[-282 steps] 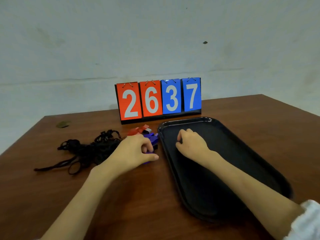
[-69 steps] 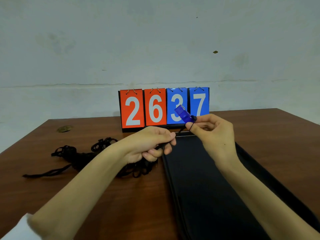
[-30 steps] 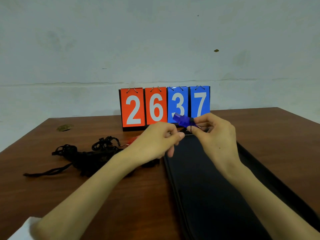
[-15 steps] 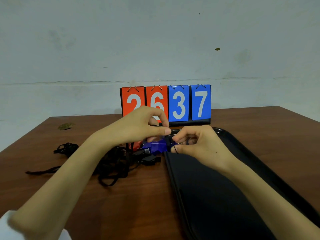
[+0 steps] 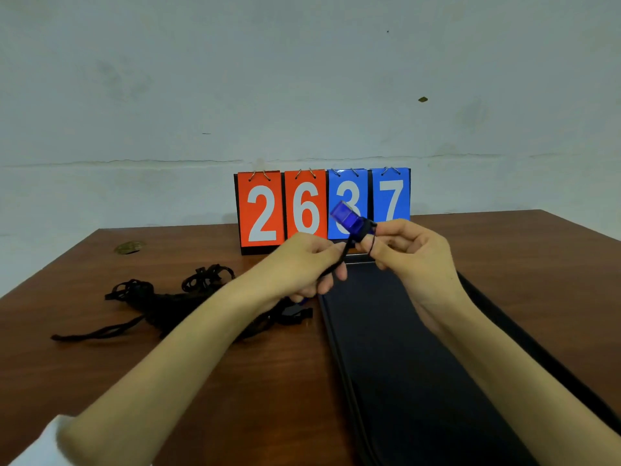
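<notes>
The right hand [image 5: 413,257] pinches a blue whistle [image 5: 349,218] above the black tray's [image 5: 403,364] far end, and the left hand [image 5: 302,267] pinches its black cord [image 5: 339,264]. Pulling may snag the tangled cords [image 5: 161,297] on the worktop [image 5: 285,381], dragging them along.

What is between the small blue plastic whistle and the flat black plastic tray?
Nothing visible. The right hand pinches the blue plastic whistle over the black plastic tray; the left hand pinches its black cord.

head-worn view, forward-down, near table [image 5: 235,381]
</notes>
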Motion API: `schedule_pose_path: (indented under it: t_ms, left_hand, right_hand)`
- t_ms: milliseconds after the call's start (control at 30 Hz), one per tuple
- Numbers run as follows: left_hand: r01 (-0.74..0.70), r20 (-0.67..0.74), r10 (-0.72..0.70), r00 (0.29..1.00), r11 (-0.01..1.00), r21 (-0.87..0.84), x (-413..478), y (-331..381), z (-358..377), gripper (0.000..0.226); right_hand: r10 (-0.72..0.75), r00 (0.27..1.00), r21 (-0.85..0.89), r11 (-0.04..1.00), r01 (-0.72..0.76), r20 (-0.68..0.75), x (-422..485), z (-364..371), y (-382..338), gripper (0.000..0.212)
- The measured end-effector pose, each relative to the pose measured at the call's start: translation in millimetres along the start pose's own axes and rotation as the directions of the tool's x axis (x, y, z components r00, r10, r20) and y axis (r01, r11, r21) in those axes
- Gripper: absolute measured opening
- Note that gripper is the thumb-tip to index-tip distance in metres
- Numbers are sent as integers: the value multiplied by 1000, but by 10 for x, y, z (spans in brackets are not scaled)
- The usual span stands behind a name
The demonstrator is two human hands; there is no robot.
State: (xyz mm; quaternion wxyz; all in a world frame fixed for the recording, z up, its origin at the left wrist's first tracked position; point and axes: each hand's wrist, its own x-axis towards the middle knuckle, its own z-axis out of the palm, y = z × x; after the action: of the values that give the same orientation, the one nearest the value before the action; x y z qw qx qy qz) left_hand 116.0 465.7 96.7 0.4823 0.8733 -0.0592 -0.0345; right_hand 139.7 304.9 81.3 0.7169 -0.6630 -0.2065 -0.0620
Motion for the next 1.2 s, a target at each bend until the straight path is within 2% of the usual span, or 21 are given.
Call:
schedule_pose_path:
  t_ms: [67, 167, 267, 433, 533, 600, 767, 867, 967, 1067, 1200]
  left_hand:
    - [-9, -63, 11, 998, 999, 39, 30, -18, 90, 33]
    - [-96, -144, 112, 983, 989, 115, 48, -49, 149, 26]
    - [-158, -133, 184, 974, 970, 187, 15, -20, 169, 25]
    - [-158, -156, 239, 958, 900, 406, -50, 51, 73, 23]
    - [-145, -201, 261, 944, 878, 457, -66, 77, -63, 19]
    - [-146, -176, 253, 951, 874, 464, -75, 107, -134, 21]
    - [-200, 52, 197, 979, 881, 429, -104, 145, -228, 14]
    - [-220, 30, 231, 972, 870, 441, -107, 133, -288, 11]
    - [-242, -2, 263, 965, 888, 391, -91, 99, -365, 14]
    - [-240, 17, 244, 970, 938, 248, -94, 93, -406, 19]
    - [-153, 54, 150, 987, 987, 54, -112, 84, -414, 24]
  right_hand:
    - [-10, 998, 14, 1000, 11, -68, -4, 19, 18, 13]
    - [-7, 981, -6, 1000, 6, -193, 9, 10, 56, 14]
    - [8, 963, -105, 994, -38, -269, 38, -27, 102, 13]
    - [-58, 970, -313, 950, -19, -235, 35, -28, 144, 15]
    - [-91, 979, -440, 898, 1, -183, 21, -5, 153, 18]
    - [-85, 988, -501, 865, 7, -132, 6, 17, 152, 18]
    - [-50, 998, -580, 812, 60, 34, -38, 47, 134, 15]
    - [14, 987, -551, 831, 77, 158, -46, 56, 111, 17]
    - [61, 959, -451, 890, 73, 276, -51, 65, 80, 17]
    - [72, 943, -381, 923, 61, 326, -46, 55, 51, 16]
    - [102, 938, -288, 958, -2, 330, -40, 36, 14, 16]
